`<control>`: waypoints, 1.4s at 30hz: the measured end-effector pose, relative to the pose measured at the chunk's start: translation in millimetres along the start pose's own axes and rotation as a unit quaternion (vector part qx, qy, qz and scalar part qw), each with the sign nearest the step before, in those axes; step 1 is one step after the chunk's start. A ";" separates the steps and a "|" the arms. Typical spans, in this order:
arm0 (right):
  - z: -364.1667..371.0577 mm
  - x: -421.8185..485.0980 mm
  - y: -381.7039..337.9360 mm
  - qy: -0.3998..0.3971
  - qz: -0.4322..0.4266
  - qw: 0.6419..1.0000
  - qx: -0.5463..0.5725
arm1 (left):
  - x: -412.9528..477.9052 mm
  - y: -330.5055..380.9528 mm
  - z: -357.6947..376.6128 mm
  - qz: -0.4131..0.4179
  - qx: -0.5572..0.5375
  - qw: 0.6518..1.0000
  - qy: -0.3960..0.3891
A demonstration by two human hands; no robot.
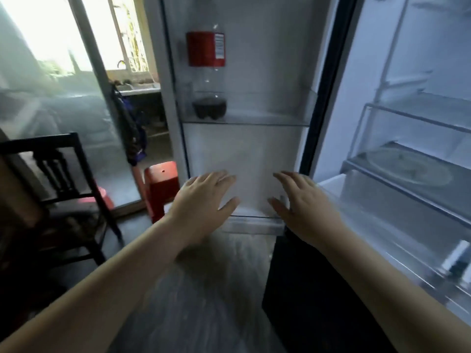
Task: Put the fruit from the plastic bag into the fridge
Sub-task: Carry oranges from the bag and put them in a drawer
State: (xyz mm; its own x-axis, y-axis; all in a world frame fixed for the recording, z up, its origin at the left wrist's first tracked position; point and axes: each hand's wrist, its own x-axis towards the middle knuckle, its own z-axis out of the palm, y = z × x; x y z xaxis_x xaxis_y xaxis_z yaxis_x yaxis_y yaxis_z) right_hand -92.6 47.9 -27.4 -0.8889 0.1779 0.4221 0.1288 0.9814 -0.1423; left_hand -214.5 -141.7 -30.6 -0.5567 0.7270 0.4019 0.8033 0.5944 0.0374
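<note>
To your left a bright window floods the room with daylight; a dark wooden chair and a red stool stand on the grey floor

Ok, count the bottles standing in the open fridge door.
1. A clear plastic bottle with a red label, nearly empty with dark drink at the bottom, stands at the left end of the door shelf. The door's top is out of frame, so others may be hidden.
</note>
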 end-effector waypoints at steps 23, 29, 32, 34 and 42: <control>165.8 151.7 -487.7 -0.066 -0.377 0.906 0.179 | -323.1 -374.2 -124.6 -0.388 0.174 0.905 0.002; 209.8 157.1 -545.4 -0.099 -0.443 0.866 0.209 | -375.2 -402.1 -109.3 -0.462 0.157 0.873 -0.013; 236.8 168.7 -565.4 -0.116 -0.468 0.849 0.216 | -389.7 -415.0 -95.1 -0.499 0.150 0.853 -0.020; 256.2 179.7 -577.7 -0.132 -0.484 0.835 0.227 | -396.8 -427.5 -83.0 -0.531 0.144 0.834 -0.041; 328.5 243.9 -604.7 -0.172 -0.544 0.786 0.240 | -391.7 -482.1 -35.8 -0.632 0.135 0.759 -0.078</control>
State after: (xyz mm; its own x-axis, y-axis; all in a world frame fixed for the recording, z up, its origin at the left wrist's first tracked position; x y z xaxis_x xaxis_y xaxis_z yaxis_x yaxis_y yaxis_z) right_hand -531.7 -525.9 -132.6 -0.4355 -0.8581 0.2721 -0.8961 0.3847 -0.2214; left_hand -376.1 -725.4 -173.3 -0.8820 -0.4633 0.0861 -0.4543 0.8846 0.1059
